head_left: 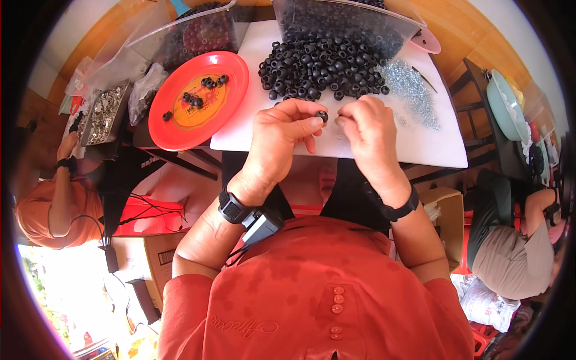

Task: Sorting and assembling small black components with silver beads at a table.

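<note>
Above the near edge of the white board point(240, 135), my left hand point(273, 141) pinches a small black round cap point(323, 116) between thumb and forefinger. My right hand point(369, 135) is just to its right, a small gap away, with thumb and fingers pressed together; whatever they hold is too small to make out. Beyond both hands spreads a heap of black hollow caps point(324, 66). Right of the heap lie many tiny clear, shiny pieces point(408, 90). On the left, a red plate point(231, 108) bears several black caps point(193, 100) in loose groups.
Clear plastic bins point(354, 24) with more black caps stand at the back. A metal tray point(108, 114) of shiny small parts is at the far left. A thin dark tool point(425, 79) lies at the board's right. Other people sit at both sides, near a light-green basin point(504, 105).
</note>
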Demonstrator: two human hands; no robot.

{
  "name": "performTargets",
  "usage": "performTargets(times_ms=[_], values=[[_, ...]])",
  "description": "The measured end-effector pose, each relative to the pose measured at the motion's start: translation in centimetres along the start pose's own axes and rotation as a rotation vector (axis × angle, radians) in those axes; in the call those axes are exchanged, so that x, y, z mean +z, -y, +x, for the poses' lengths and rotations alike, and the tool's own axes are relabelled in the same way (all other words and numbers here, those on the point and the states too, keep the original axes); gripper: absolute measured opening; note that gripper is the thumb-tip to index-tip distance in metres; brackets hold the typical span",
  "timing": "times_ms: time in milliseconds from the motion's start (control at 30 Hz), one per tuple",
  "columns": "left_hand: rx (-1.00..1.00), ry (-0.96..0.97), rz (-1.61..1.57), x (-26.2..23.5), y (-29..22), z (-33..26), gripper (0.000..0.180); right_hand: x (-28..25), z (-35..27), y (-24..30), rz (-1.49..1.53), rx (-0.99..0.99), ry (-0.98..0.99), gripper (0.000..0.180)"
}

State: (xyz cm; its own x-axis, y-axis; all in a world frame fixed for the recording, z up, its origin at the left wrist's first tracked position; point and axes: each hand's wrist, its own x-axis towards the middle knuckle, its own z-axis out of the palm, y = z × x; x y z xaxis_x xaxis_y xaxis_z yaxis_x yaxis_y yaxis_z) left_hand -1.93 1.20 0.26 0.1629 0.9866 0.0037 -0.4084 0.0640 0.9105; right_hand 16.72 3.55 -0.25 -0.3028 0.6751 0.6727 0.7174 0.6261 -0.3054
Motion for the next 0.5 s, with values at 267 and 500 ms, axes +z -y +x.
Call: performTargets(times_ms=[267,500], values=[[-0.014,-0.009,-0.027,1.0,0.0,0.4,0.019,-2.3,2.3,0.7,0.357,-0.005,-0.062,0.013],[-0.031,-0.033,-0.048,0.9,0.5,0.4,0.015,-1.8,2.6,0.9,0.335,-0.039,-0.017,0.012]])
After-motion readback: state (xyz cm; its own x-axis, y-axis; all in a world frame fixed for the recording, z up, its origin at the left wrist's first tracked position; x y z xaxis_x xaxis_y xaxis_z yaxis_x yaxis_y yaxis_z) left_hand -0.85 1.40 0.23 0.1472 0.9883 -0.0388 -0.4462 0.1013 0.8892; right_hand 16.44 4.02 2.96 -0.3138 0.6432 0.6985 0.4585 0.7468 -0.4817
